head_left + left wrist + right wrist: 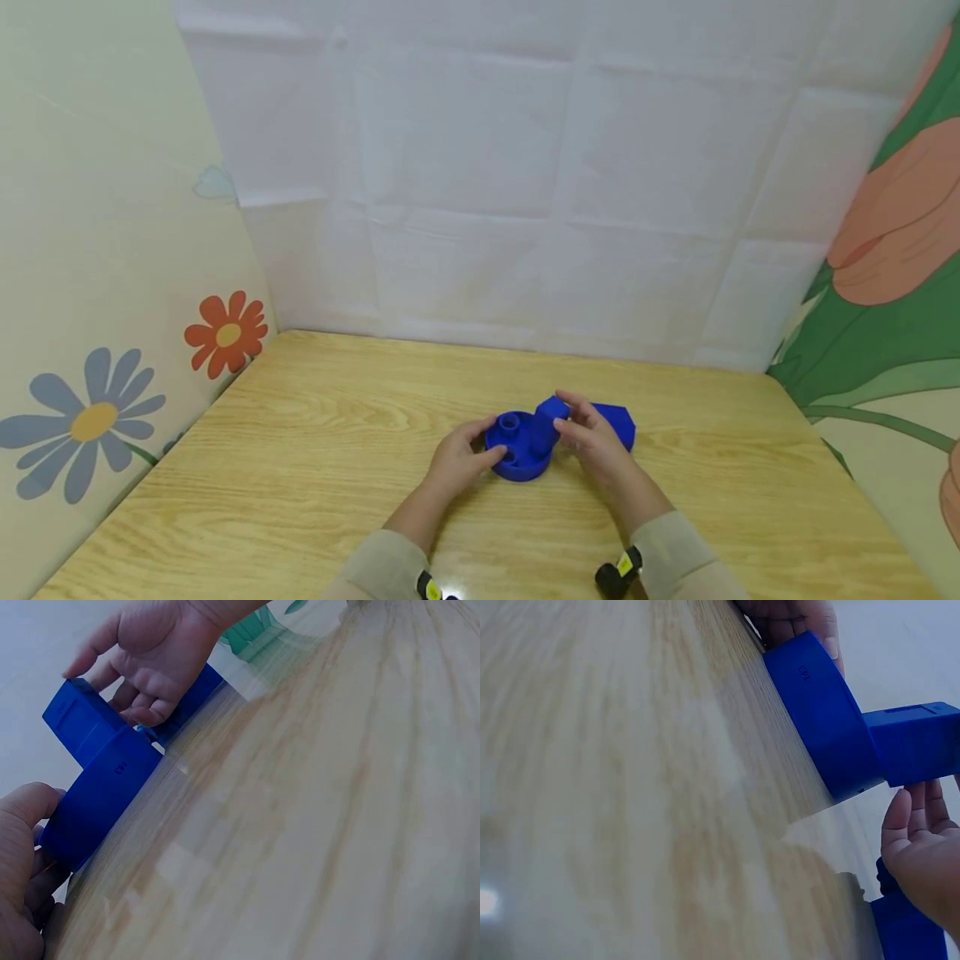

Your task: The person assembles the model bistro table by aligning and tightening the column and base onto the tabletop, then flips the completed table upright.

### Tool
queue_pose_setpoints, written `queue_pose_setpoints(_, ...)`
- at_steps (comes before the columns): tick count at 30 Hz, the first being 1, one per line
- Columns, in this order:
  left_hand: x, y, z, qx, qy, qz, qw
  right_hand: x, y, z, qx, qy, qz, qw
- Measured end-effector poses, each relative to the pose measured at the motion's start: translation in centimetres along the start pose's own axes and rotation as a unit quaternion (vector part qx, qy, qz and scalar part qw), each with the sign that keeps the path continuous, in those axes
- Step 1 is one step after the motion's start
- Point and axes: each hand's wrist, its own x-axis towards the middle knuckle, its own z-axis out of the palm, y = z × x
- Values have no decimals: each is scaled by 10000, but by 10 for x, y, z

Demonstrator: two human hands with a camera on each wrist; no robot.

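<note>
A round, shallow blue plastic base (519, 472) lies on the table, with a short hollow post (509, 423) and a hole on its upper side. My left hand (457, 460) grips its left rim, thumb on top and fingers around the side. An upright blue rectangular block (551, 423) stands at the right part of the base; whether it sits in a socket is hidden. Around the block's upper end, my right hand (590, 435) pinches with thumb and fingers. In the right wrist view, the block (919, 742) juts straight out from the base (821, 716).
Behind my right hand lies another blue angular part (618, 423), partly covered by the hand. Beside it, a small dark blue piece (886, 876) shows in the right wrist view. The wood-grain table (315, 417) ends at a white sheet (480, 275) at the back.
</note>
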Motion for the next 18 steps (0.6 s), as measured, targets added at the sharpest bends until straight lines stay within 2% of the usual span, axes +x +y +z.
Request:
queue_pose_setpoints(7,0,-1,0,3,20,58,10000,-1,-1,0,-15,-154,-89,9998)
queue_pose_setpoints(14,0,0,0,-165,21,-110,9998,0,2,0,83,79,-143,9998)
queue_pose_setpoints(18,0,0,0,-145,6,-105,9998,-2,2,-3,123,84,-141,9998)
